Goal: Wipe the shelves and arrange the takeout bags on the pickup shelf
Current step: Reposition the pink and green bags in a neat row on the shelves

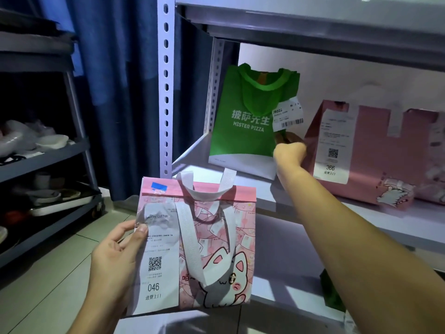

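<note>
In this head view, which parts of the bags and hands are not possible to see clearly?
- Right hand fingers: hidden behind the green Mister Pizza bag; grip unclear.
- Pink bag on the shelf: right end cut by the frame edge.
- Receipt on the held pink cat bag: small print too blurred.

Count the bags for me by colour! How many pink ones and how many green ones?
Pink bags: 2, the cat bag held in the left hand and the one on the shelf.
Green bags: 1, the Mister Pizza bag, which the right hand grips.
Total: 3
</note>
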`<control>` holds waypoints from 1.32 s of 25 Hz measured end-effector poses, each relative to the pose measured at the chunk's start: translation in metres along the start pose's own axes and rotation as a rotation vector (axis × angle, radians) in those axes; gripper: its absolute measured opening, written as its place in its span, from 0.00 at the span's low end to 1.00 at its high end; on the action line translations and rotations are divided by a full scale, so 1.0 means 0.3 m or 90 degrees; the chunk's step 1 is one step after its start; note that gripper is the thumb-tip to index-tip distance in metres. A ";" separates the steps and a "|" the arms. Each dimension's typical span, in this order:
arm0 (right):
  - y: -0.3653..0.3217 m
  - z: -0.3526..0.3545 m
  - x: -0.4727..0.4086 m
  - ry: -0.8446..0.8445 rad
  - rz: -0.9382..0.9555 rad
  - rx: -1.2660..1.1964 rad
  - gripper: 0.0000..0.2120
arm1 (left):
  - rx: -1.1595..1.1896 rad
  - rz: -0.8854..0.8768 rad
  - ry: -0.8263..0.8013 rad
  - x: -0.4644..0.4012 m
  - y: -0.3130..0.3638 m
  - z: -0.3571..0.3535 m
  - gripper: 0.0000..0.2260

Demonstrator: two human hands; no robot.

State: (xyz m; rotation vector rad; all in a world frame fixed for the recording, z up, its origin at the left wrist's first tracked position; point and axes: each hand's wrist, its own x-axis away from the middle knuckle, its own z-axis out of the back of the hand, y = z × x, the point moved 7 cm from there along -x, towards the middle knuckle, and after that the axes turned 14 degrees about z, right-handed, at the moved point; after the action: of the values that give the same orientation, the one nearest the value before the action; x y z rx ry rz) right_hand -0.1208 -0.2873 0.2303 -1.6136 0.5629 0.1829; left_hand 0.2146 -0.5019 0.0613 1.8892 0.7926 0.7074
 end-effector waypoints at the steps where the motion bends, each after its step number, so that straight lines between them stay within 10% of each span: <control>1: -0.014 0.009 0.010 -0.021 0.031 0.026 0.11 | -0.004 0.001 -0.001 -0.005 0.001 0.011 0.04; 17: -0.143 0.435 0.267 -0.107 0.126 -0.139 0.13 | -0.039 0.008 0.077 -0.027 -0.062 0.203 0.08; 33: -0.188 0.813 0.277 -0.044 0.154 -0.089 0.11 | -0.079 0.006 -0.086 -0.071 -0.094 -0.038 0.12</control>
State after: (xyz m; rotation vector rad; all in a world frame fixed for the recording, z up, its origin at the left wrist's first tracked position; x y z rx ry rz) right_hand 0.0278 -0.0702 0.2111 -1.6639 0.7036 0.4647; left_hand 0.1866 -0.5022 0.0373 1.8087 0.6397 0.6133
